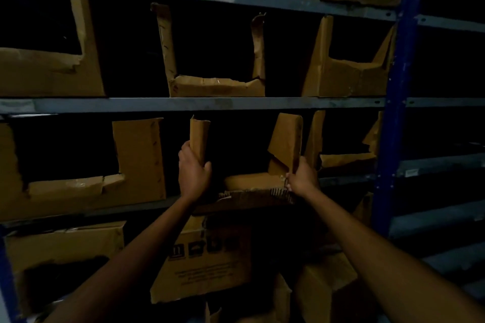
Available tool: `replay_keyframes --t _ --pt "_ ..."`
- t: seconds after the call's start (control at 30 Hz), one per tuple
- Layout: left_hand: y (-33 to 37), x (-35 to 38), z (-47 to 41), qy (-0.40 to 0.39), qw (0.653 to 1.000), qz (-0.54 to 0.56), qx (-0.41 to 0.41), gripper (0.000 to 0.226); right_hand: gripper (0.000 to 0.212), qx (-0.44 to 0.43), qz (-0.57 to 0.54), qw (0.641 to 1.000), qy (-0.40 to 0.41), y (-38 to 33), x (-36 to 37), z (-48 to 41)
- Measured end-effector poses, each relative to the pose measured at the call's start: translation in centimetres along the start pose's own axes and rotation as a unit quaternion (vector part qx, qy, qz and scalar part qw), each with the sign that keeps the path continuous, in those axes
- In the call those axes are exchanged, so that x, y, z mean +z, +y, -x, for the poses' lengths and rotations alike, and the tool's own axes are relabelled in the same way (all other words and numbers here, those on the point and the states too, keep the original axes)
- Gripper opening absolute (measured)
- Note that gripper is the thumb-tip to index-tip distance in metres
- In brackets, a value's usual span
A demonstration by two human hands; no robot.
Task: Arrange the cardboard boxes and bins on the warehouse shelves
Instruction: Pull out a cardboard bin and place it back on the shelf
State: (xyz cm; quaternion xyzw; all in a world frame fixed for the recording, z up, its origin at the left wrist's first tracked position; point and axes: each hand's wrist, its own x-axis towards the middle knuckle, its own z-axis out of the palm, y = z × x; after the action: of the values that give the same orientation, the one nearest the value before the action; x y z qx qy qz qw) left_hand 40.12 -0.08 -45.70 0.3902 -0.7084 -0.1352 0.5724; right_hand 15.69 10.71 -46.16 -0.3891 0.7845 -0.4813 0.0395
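Observation:
A torn cardboard bin with its front cut away sits at the middle of the dim shelf in front of me. My left hand grips the bin's upright left side flap. My right hand grips the lower edge of its right side flap, by the ragged front corner. The bin's front edge sticks out a little past the shelf rail. Its inside is too dark to see.
Similar cut-open bins stand either side: a wide bin at left, a small bin at right. Three more bins fill the shelf above. A printed box and other boxes lie below. A blue upright post bounds the rack at right.

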Motion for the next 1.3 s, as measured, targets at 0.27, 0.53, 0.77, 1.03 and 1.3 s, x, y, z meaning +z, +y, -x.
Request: replay_keyframes --t 0.27,0.53,0.77,1.03,1.3 --pt "1.0 1.1 0.2 0.033 0.996 -0.081 0.032 0.079 0.065 -0.016 -0.15 0.988 -0.023 0.8 0.8 -1.7" --pt "4.0 5.0 4.6 -0.1 0.871 -0.251 0.41 0.062 0.084 -0.447 0.131 0.885 0.013 3.9 3.3 1.6" --pt "3.6 8.6 1.9 -0.322 0.831 -0.435 0.127 0.066 0.048 -0.372 0.323 0.857 -0.152 3.1 3.4 -5.7" --pt "-0.6 9.0 -2.8 -0.318 0.845 -0.431 -0.015 0.029 0.021 -0.405 0.29 0.838 -0.222 1.2 8.0 -8.7" --pt "-6.4 7.6 -6.9 -0.293 0.893 -0.338 -0.057 0.03 0.052 -0.399 0.235 0.867 -0.185 -2.0 14.1 -10.3"
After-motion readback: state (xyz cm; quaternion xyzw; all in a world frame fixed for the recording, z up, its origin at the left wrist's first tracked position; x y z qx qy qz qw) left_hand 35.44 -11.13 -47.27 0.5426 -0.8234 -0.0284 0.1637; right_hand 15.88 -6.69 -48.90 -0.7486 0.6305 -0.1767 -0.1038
